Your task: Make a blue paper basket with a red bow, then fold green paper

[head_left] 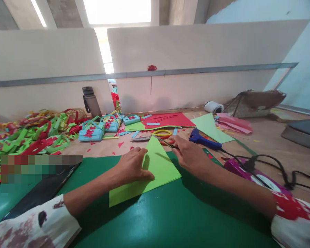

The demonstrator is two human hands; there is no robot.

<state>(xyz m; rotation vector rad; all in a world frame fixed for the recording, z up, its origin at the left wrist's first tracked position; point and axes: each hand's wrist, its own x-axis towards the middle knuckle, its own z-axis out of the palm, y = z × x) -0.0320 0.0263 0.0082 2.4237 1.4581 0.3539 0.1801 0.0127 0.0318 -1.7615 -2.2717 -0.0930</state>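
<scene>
A light green sheet of paper (pixel 157 162), folded to a point at its far end, lies on the green table mat (pixel 150 224). Across its left side rests my left hand (pixel 134 163), fingers and thumb apart, pressing on the paper. My right hand (pixel 187 151) is closed around a pair of scissors (pixel 165 141), whose blades reach over the paper's far tip. The handles are mostly hidden by my fingers. Just beyond the tip lies a second pair of scissors with yellow handles (pixel 161 133).
Red paper sheets (pixel 170 120) lie at the back. A blue glue gun (pixel 205 140) and a purple power strip (pixel 258 177) with black cables are on the right. Small blue paper bags (pixel 91 133), a bottle (pixel 92 103) and a heap of paper strips (pixel 49 132) stand left.
</scene>
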